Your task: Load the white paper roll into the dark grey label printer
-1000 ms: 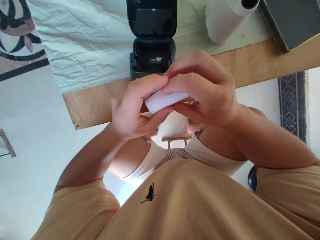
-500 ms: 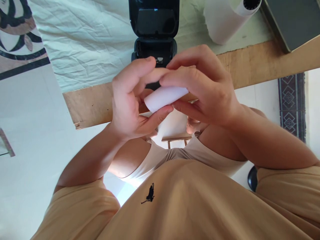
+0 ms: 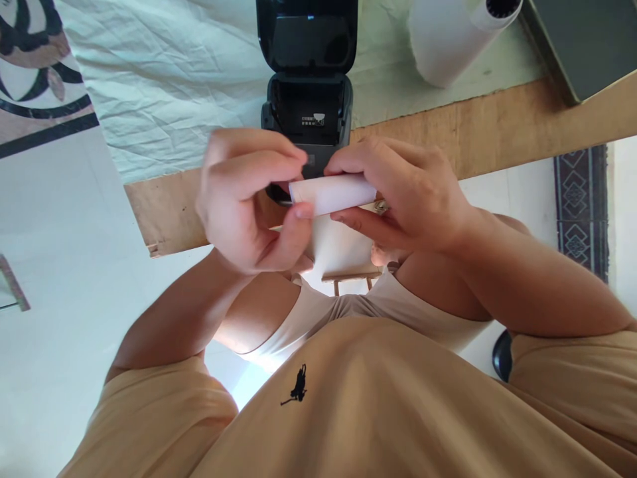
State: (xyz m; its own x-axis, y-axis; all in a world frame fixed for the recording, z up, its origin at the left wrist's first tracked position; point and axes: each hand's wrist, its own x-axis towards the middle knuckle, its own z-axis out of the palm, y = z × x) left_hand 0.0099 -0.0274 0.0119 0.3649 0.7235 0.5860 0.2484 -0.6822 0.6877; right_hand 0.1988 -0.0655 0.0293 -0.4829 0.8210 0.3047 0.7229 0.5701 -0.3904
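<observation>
Between my two hands is a small white paper roll, lying nearly level above the table's front edge. My right hand grips its right end, thumb below and fingers above. At the left end, my left hand has its fingers curled and its thumb pressed on the roll. Just beyond them stands a black receipt printer with its lid raised and its paper bay exposed. The printer's front is partly hidden behind my hands and the roll.
A large white roll with a dark core stands at the back right. Beside it lies a dark flat tray or panel. Pale green cloth covers the table, whose bare wooden edge runs along the front.
My left hand has moved left and its fingers have come off the top of the roll. My right hand has lowered slightly, and the roll lies more level. More of the printer's bay shows.
</observation>
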